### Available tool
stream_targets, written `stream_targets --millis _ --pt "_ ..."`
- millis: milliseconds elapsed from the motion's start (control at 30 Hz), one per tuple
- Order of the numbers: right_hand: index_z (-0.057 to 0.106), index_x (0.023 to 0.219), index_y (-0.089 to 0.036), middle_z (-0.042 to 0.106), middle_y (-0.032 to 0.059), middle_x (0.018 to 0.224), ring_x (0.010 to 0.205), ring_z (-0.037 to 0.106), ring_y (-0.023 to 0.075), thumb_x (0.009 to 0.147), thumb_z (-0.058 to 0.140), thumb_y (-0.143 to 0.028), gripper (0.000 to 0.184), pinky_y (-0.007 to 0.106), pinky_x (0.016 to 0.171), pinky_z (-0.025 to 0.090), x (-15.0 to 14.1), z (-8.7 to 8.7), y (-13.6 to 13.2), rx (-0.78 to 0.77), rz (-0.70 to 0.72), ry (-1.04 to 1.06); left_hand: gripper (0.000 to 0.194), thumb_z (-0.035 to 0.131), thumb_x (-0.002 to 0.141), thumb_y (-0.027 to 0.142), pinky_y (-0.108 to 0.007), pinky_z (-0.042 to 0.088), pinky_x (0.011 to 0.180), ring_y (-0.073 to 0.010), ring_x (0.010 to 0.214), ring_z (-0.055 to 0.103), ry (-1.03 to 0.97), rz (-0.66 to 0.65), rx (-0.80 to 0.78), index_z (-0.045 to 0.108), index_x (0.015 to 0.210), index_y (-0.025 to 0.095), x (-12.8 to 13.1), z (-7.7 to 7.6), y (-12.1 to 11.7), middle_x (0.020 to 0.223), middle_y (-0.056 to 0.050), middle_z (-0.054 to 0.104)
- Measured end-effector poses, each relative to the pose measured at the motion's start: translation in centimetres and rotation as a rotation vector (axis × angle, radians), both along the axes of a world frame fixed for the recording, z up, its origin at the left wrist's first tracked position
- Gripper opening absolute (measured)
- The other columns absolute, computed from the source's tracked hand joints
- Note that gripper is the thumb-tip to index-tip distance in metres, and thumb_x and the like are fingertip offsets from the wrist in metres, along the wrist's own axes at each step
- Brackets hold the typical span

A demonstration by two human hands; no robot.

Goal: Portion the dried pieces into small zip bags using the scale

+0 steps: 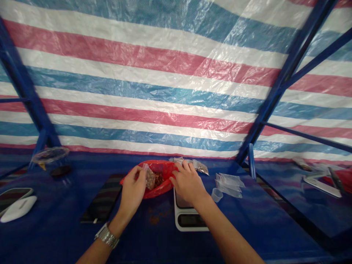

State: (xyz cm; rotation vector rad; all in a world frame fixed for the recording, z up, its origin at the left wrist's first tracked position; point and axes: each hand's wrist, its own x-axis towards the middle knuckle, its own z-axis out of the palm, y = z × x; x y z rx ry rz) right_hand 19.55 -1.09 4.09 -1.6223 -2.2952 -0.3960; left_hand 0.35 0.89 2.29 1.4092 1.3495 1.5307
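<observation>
In the head view, my left hand [134, 186] pinches the top of a small clear zip bag [150, 178] with brown pieces in it. The zip bag is over the left part of an open red plastic bag [158, 191], where dark reddish-brown dried pieces [158, 179] show. My right hand [189, 183] is at the red bag's right rim, its fingers bent but apart; whether they touch the rim is unclear. Beneath that hand and forearm lies a white digital scale [178, 226], partly covered, its display dark.
Filled zip bags [201, 167] lie behind my right hand; flat clear bags [229, 184] and a small plastic cup [217, 195] are to the right. A black tablet-like slab [101, 201], a white device [18, 209] and a lidded cup [59, 167] stand left. Brown crumbs [154, 219] dot the blue table.
</observation>
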Motion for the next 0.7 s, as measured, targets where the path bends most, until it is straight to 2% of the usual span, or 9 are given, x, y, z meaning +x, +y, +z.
stream_targets --millis 100,200,333,433,533,633,700 --pt "0.078 0.115 -0.013 0.061 0.0147 0.147 0.131 0.05 0.0397 0.104 0.05 -0.038 0.039 0.055 0.112 0.037 0.3 -0.4 0.6 0.034 -0.097 -0.012 0.03 0.052 0.087 0.041 -0.029 0.043 0.065 -0.0191 0.065 0.058 0.238 0.041 0.017 0.058 0.064 0.023 -0.4 -0.8 0.7 0.063 0.0 0.063" --pt "0.074 0.124 -0.014 0.054 0.013 0.155 0.134 0.048 0.0408 0.106 0.044 -0.042 0.044 0.056 0.111 0.036 0.4 -0.7 0.9 0.065 -0.162 0.012 0.031 0.05 0.089 0.037 -0.033 0.042 0.074 -0.0225 0.074 0.062 0.425 0.106 0.103 0.058 0.062 0.023 -1.0 -1.1 1.3 0.07 -0.003 0.067" --pt "0.067 0.135 -0.014 0.051 0.014 0.158 0.137 0.045 0.041 0.102 0.05 -0.031 0.041 0.057 0.112 0.034 -0.1 -0.7 0.8 0.089 -0.206 0.102 0.033 0.049 0.092 0.035 -0.035 0.043 0.078 -0.024 0.078 0.064 0.47 0.103 0.149 0.058 0.063 0.024 -1.0 -0.5 0.9 0.072 -0.004 0.069" --pt "0.053 0.15 -0.011 0.051 0.0158 0.157 0.137 0.045 0.0398 0.094 0.05 -0.016 0.056 0.056 0.113 0.035 -0.4 -0.8 0.8 0.053 -0.182 0.186 0.032 0.049 0.093 0.033 -0.035 0.045 0.08 -0.0243 0.081 0.065 0.468 0.071 0.201 0.059 0.064 0.024 -0.5 0.0 0.2 0.076 -0.005 0.071" --pt "0.054 0.148 -0.011 0.057 0.0167 0.15 0.133 0.05 0.0348 0.089 0.048 -0.007 0.06 0.051 0.112 0.037 -0.6 -0.6 1.0 0.052 -0.116 0.274 0.03 0.049 0.092 0.031 -0.035 0.046 0.083 -0.0248 0.085 0.066 0.453 0.041 0.222 0.059 0.065 0.024 -0.1 0.2 -0.2 0.078 -0.005 0.072" --pt "0.067 0.13 -0.018 0.068 0.0102 0.134 0.123 0.057 0.0247 0.088 0.046 -0.003 0.049 0.04 0.109 0.039 -1.0 0.0 1.4 0.05 0.093 0.303 0.028 0.05 0.092 0.032 -0.038 0.045 0.088 -0.026 0.091 0.065 0.444 0.033 0.2 0.059 0.067 0.023 0.0 0.1 -0.3 0.081 -0.005 0.072" --pt "0.073 0.117 -0.02 0.075 0.0075 0.118 0.114 0.061 0.0222 0.091 0.048 -0.005 0.039 0.039 0.108 0.039 -1.3 0.3 1.7 -0.007 0.215 0.216 0.026 0.05 0.091 0.032 -0.039 0.045 0.09 -0.0266 0.092 0.065 0.45 0.039 0.193 0.059 0.068 0.023 -0.1 0.0 -0.1 0.081 -0.005 0.071"
